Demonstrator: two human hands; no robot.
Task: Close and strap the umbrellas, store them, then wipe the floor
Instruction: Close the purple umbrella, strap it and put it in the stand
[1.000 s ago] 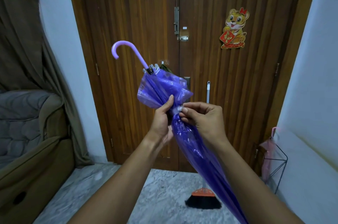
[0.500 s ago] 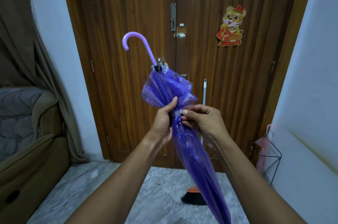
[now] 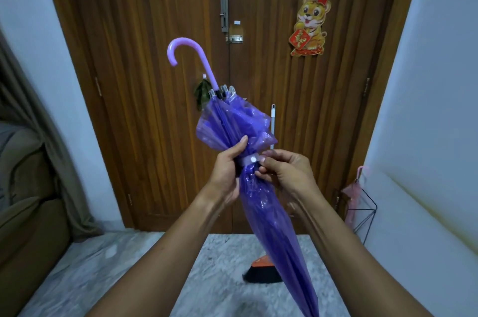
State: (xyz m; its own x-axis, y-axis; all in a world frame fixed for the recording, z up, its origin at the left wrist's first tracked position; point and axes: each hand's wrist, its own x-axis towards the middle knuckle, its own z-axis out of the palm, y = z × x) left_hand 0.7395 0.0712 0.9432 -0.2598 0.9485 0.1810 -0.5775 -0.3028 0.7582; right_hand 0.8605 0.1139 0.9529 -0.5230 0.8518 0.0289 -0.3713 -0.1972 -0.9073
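Before the door [image 3: 155, 58], the purple umbrella [image 3: 263, 213] is gripped by the left hand [image 3: 227, 174]. The strap [image 3: 250, 159], now uncovered and seemingly snapped, is pinched by the right hand [image 3: 287, 174]; storing probably follows.

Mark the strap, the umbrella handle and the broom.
strap [image 3: 253, 159]: head view, on its white snap.
handle [image 3: 185, 41]: head view, top of the hook's curve.
broom [image 3: 261, 275]: head view, on the black bristles.
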